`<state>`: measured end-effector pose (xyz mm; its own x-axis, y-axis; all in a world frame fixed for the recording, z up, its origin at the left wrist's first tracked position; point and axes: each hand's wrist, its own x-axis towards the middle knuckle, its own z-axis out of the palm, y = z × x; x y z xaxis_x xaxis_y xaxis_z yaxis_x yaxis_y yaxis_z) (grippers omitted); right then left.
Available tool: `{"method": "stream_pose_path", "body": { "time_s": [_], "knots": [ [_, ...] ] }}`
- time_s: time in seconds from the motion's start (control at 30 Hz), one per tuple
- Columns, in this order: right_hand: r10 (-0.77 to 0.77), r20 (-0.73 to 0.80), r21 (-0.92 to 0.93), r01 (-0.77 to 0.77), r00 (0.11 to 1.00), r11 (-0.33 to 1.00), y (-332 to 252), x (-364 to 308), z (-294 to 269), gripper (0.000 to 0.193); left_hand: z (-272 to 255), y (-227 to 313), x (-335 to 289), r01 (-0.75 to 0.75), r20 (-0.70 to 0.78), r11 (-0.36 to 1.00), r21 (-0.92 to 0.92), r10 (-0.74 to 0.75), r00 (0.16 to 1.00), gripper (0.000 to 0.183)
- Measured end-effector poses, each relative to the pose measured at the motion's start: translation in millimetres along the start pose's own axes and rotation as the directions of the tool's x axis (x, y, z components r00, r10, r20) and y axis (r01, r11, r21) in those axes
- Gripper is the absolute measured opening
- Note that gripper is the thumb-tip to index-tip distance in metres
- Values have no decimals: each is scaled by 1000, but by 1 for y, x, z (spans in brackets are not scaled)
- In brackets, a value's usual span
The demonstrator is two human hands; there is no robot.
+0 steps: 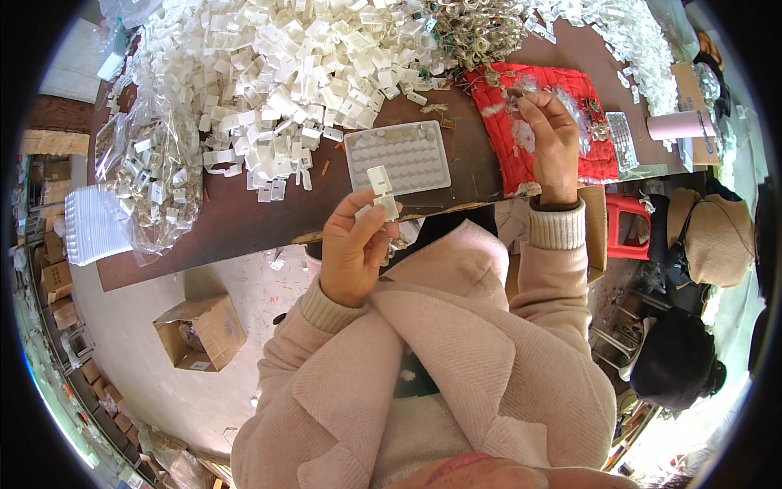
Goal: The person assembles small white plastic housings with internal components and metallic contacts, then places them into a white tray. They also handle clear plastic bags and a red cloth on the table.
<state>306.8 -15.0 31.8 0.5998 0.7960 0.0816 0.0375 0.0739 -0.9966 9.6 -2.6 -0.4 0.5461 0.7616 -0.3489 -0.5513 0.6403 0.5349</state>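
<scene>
L fingers [368,223] clamped on white plastic pcs [379,181], R fingers [547,107] bent, grip unclear

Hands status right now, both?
Left hand: closed, holding white plastic pieces.
Right hand: pinched over the red cloth; can't tell whether it holds anything.

Bare left hand [354,253] was up in front of the chest, thumb pinched against the index finger, other fingers kinda curled under. Bare right hand [555,147] reached further out, fingers hooked over toward the thumb, tips too small to read. Left forearm angled inward, right ran pretty much straight ahead, both in pale pink woolly sleeves [552,273] with ribbed cream cuffs [558,226].
</scene>
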Motion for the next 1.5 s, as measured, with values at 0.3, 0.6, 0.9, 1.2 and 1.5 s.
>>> {"method": "stream_pose_path", "body": {
  "time_s": [0.3, 0.6, 0.9, 1.2, 1.5],
  "knots": [
    [-271, 393, -693, 477, 879, 541, 14, -34, 20, 14, -3, -1, 0, 2, 32, 1000, 6, -2, 999, 28],
    [-278, 383, -522, 455, 881, 722, 4, -61, 37, 15, -2, 0, -1, -26, 17, 999, 19, 26, 1000, 28],
    [-218, 410, -225, 330, 885, 917, -33, -105, 91, 18, -1, -7, -6, -267, 43, 963, 18, 266, 963, 21],
    [-239, 414, -230, 355, 878, 906, -35, -110, 99, 18, -1, -8, -6, -412, 39, 896, 166, 411, 911, 22],
    [5, 456, -60, 25, 890, 998, -28, -108, 97, 13, -11, -4, -4, -566, 197, 778, 274, 530, 825, 27]
  ]
}}
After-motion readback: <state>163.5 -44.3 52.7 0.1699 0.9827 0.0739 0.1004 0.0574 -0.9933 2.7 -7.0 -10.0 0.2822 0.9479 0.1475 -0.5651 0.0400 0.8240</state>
